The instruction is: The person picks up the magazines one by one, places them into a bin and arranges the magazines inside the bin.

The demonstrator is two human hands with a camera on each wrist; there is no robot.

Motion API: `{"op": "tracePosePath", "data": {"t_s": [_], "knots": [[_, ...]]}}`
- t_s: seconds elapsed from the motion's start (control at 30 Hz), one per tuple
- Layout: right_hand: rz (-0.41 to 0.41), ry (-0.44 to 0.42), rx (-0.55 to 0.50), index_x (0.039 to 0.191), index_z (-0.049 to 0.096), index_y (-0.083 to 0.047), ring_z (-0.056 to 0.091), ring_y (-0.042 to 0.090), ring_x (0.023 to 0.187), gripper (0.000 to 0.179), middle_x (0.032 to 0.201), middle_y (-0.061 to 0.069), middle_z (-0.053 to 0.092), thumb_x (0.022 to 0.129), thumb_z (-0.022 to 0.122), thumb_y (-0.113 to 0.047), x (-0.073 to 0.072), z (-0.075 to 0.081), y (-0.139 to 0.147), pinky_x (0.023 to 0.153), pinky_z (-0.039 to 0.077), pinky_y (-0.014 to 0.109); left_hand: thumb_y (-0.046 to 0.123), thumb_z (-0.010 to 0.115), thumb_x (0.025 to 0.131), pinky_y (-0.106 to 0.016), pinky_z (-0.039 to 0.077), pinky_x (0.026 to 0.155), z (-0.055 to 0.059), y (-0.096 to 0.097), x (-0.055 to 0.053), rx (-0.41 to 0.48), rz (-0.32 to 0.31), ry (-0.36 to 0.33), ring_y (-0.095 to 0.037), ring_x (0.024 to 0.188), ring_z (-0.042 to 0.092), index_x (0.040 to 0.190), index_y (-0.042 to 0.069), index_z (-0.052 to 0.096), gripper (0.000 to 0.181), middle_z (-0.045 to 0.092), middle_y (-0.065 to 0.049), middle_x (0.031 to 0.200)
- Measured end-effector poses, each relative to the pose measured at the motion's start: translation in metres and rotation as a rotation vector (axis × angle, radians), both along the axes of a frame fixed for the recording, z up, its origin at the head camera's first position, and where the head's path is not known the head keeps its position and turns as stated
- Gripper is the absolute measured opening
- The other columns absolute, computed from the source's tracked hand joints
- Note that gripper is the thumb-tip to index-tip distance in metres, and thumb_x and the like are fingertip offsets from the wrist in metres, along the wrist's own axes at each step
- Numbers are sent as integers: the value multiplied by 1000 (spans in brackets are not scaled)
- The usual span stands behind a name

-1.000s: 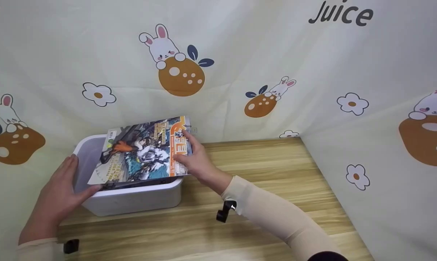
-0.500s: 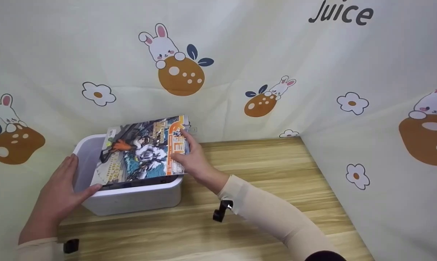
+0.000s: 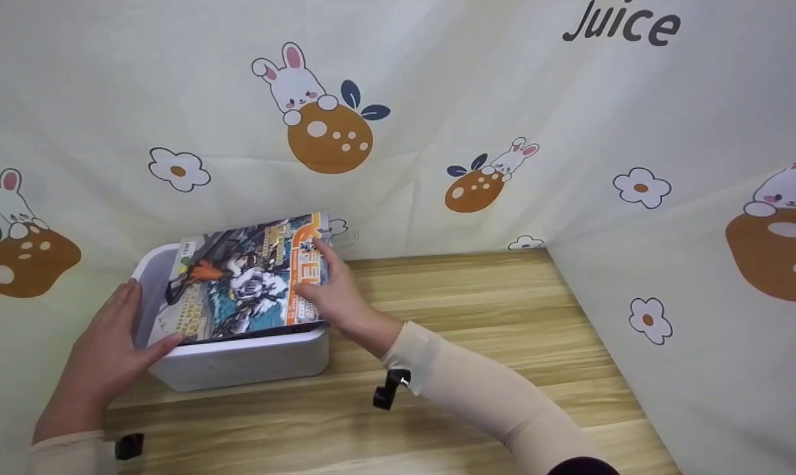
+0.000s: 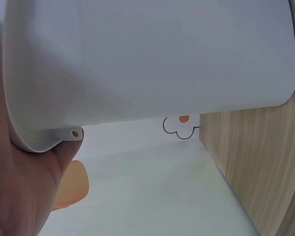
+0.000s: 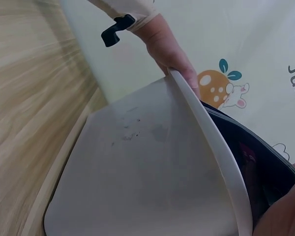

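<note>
A magazine [image 3: 239,277] with a colourful illustrated cover lies tilted across the top of a white plastic bin [image 3: 246,366]. Its left part reaches over the bin's opening, and a dark layer shows beneath its front edge. My right hand [image 3: 338,297] holds the magazine by its right edge, thumb on the cover. At the bin's left end, my left hand [image 3: 104,356] grips the rim, with the thumb along the front corner. The left wrist view shows that hand [image 4: 19,182] against the bin wall [image 4: 162,59]. Most of the bin's inside is hidden under the magazine.
The bin stands on a wood-grain table [image 3: 477,316], close to a back curtain [image 3: 424,86] printed with rabbits and oranges. A side curtain [image 3: 715,264] borders the table on the right. Black wrist mounts [image 3: 391,388] hang from both sleeves.
My right hand has moved left and the magazine with it, so it now covers more of the bin's opening. My left hand and the bin have stayed in place.
</note>
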State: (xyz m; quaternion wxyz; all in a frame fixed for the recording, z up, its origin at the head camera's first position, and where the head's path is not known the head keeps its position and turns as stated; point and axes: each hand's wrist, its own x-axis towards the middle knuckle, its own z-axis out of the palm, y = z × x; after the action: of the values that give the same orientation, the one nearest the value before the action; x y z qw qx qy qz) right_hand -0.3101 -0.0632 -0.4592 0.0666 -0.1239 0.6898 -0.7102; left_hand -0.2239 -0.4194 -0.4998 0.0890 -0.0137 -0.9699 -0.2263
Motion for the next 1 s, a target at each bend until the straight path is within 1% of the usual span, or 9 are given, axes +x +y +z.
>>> {"op": "tracePosePath", "data": {"t_s": [0.13,0.23,0.33,0.4,0.47,0.57,0.77,0.87,1.0], "knots": [[5,14,30,172,40,-18,40,30,159,98,179,9,35,87,80,9,3,1,-6,95,64,31,69,72,97,-83,15,123,0,0,0,4,4,-3,-56,166,4,174,-3,2,127,6,-35,179],[7,13,43,172,40,-19,44,30,156,98,179,9,34,88,81,7,4,2,-10,88,65,30,68,73,97,-84,14,123,-1,-1,1,6,3,1,-57,166,4,175,-2,2,127,5,-35,180],[7,12,53,172,40,-20,55,31,143,97,179,8,34,88,82,6,6,2,-13,74,64,30,66,74,97,-85,15,122,-1,-1,1,12,-8,15,-57,165,6,174,-3,3,125,7,-35,179],[2,12,61,172,40,-20,57,30,139,97,179,7,35,89,82,4,7,2,-14,71,63,29,66,75,97,-85,17,122,-2,-1,2,14,-14,20,-58,165,8,174,-4,5,125,8,-36,179],[-5,13,67,171,41,-19,55,31,142,96,178,7,36,89,83,3,7,1,-15,77,62,27,65,76,97,-86,18,121,-2,-2,2,21,-17,24,-59,165,8,174,-5,5,125,9,-37,178],[-11,8,73,171,42,-20,45,28,154,96,178,6,37,89,84,2,6,1,-16,84,64,30,64,76,97,-86,17,121,-3,-3,2,20,-16,22,-59,164,8,174,-5,5,126,8,-38,178],[-8,14,82,171,43,-23,45,26,154,96,178,4,38,88,85,2,6,1,-16,89,63,30,62,76,98,-84,15,124,-4,-3,3,13,-24,45,-58,165,9,173,-7,9,122,11,-37,178],[-7,19,82,170,44,-23,54,28,144,96,178,6,37,87,85,2,5,1,-17,90,63,32,59,76,98,-83,13,125,-4,-3,4,14,-30,62,-57,165,10,173,-8,10,120,13,-38,177],[-11,0,6,167,50,-22,66,18,124,86,168,8,50,91,86,-4,6,2,-18,95,62,30,60,76,98,-83,13,124,-4,-3,3,14,-32,64,-57,165,10,173,-6,11,120,12,-37,178]]}}
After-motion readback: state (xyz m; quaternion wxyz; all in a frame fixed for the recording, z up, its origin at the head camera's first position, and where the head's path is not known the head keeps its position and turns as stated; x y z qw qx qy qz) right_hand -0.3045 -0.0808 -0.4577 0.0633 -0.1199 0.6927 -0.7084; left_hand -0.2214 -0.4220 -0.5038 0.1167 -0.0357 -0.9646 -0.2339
